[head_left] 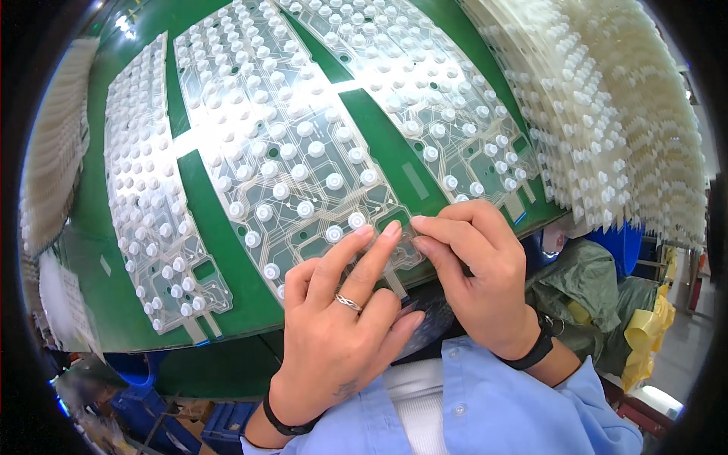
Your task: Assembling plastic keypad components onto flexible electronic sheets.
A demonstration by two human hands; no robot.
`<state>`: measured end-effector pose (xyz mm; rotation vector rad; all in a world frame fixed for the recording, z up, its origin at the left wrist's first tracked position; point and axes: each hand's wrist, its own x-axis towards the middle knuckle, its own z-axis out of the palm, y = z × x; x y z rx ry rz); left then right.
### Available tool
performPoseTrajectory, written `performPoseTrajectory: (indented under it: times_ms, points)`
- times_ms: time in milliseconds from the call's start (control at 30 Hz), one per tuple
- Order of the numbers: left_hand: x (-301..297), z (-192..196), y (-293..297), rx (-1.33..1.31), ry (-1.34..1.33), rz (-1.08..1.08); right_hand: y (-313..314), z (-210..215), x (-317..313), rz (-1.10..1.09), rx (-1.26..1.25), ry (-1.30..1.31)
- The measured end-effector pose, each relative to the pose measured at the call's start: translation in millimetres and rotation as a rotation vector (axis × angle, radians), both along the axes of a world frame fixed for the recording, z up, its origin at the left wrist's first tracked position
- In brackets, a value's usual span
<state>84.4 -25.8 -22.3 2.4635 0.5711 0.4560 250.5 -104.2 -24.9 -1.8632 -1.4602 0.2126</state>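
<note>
In front of me lies a clear keyboard membrane [318,199] with printed silvery traces and rows of white rubber domes. My left hand [341,311] rests over its near edge, the index and middle fingertips stretched out on the sheet, a ring on one finger. Right beside those fingertips, my right hand [478,273] has thumb and index finger closed in a pinch at the membrane's near right corner. What sits between them, if anything, is too small to make out. Part of the membrane's near edge and its tail is hidden behind my left hand.
Similar membranes lie to the left [155,205] and the right [436,98] on the green tabletop [250,315]. A tall stack of domed sheets [607,121] stands at the right, another stack [57,144] at the far left. Green plastic bags [588,277] and a blue bin [626,246] are beyond the right edge.
</note>
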Motion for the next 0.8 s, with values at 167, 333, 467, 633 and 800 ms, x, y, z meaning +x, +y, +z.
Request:
performPoseTrajectory:
  times_ms: [167,333,467,633,800]
  points:
    - [0.1,-2.3,0.7,-0.002,-0.017,-0.001,-0.3,2.1,-1.3,-0.009,-0.021,-0.001]
    - [-0.1,-2.1,0.6,0.0,-0.019,-0.003,1.3,5.0,3.2,0.021,-0.052,0.065]
    - [1.4,-1.9,0.7,0.013,-0.016,-0.005,4.5,7.9,6.3,0.03,-0.072,0.1]
    - [-0.9,0.2,0.0,0.016,-0.009,0.006,10.8,12.6,8.0,0.056,-0.135,0.179]
    - [1.0,-3.3,1.5,0.012,-0.016,-0.021,11.9,15.5,10.6,0.055,-0.208,0.143]
